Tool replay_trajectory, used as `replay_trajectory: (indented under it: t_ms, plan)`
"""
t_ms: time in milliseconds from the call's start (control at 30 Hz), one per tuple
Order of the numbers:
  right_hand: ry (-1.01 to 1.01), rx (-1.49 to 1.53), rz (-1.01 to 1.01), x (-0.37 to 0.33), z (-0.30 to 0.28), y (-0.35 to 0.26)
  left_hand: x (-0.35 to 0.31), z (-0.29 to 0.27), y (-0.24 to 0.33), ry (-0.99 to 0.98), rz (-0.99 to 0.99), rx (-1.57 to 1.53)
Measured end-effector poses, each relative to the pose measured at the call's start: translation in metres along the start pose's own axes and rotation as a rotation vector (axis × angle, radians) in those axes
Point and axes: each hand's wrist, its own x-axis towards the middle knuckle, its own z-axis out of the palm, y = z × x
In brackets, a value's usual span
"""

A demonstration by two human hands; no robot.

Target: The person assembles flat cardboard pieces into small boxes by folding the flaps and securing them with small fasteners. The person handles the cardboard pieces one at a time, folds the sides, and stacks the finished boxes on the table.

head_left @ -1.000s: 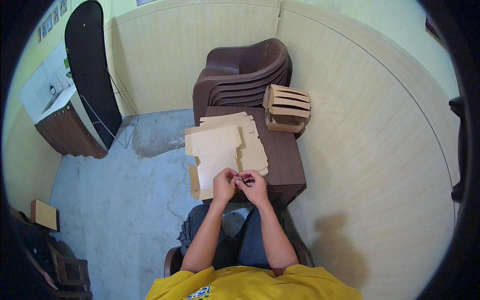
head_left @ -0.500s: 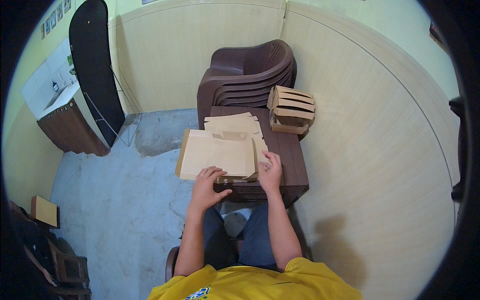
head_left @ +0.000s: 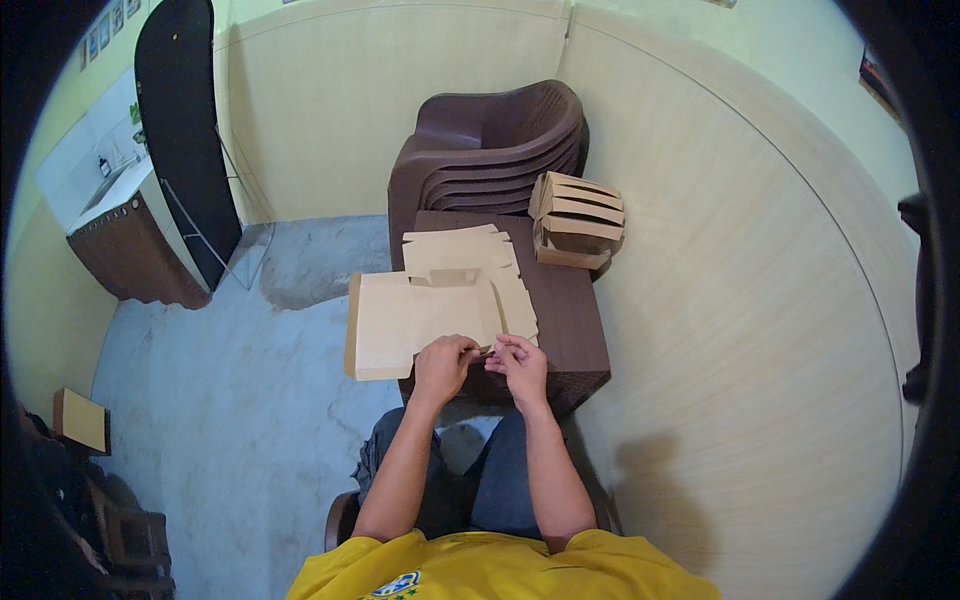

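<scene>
A partly folded cardboard box (head_left: 425, 315) lies on top of flat cardboard blanks (head_left: 455, 247) on a brown table (head_left: 565, 320). Its left part juts past the table's edge, and one side panel on the right stands raised. At the near right corner of the box, my left hand (head_left: 440, 370) has its fingers closed on the near flap. My right hand (head_left: 522, 368) meets it there, thumb and fingertips pinching the corner flap, other fingers loosely curled. The hands partly hide the flap.
Several folded cardboard boxes (head_left: 578, 220) are piled at the table's far right. Stacked brown plastic chairs (head_left: 490, 150) stand behind the table, against the wall. A tall black panel (head_left: 180, 140) leans at the far left beside a sink counter (head_left: 130, 245). Another person sits at lower left.
My hands have come together at the box's near right corner, the left moving right and the right moving nearer. The box has turned slightly and shifted nearer to me.
</scene>
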Motion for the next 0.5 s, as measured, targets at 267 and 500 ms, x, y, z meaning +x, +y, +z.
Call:
replay_trajectory:
  t_ms: [267, 500]
  plan:
    - [0.011, 0.046, -0.033, 0.009, -0.015, 0.007, -0.016, -0.006, -0.007, -0.011, -0.018, -0.165]
    - [0.08, -0.033, -0.058, 0.011, -0.002, 0.015, -0.025, 0.007, -0.009, 0.047, 0.146, -0.074]
